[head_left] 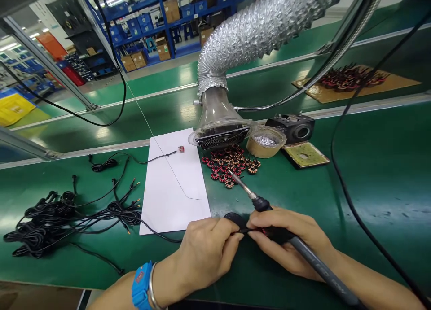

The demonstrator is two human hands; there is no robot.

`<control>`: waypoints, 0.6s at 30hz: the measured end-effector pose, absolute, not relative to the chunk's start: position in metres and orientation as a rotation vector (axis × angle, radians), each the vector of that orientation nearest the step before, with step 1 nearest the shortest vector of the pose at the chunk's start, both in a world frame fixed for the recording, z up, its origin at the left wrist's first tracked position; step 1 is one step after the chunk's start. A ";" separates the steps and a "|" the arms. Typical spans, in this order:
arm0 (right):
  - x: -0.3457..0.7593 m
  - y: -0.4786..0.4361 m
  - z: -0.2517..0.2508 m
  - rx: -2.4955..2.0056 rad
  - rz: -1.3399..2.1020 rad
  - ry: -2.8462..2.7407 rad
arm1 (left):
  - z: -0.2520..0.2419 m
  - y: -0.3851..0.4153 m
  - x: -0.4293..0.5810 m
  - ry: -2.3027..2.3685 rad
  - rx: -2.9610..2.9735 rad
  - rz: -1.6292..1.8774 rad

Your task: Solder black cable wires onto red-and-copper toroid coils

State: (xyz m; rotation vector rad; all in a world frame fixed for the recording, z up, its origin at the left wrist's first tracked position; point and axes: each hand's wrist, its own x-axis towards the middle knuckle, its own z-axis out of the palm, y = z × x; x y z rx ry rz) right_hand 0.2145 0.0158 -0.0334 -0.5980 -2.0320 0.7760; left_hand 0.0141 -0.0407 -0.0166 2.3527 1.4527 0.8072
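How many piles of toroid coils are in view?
2: one pile on the green mat beside the white paper, another pile on a brown board on the farther bench.

You wear a bright blue digital sports watch (142, 285) with a wide strap on your left wrist, and a thin silver bangle (151, 286) sits just beside it, nearer your left hand (205, 256). Your forearms (380, 287) show bare, with no sleeves in view.
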 end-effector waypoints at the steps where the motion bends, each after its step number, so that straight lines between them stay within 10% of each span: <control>1: 0.214 0.016 -0.034 -0.578 0.769 -2.029 | -0.017 -0.041 0.014 1.461 2.348 0.806; 18: 0.219 0.018 -0.034 -0.372 0.570 -2.082 | 0.006 -0.031 0.002 1.439 2.331 0.715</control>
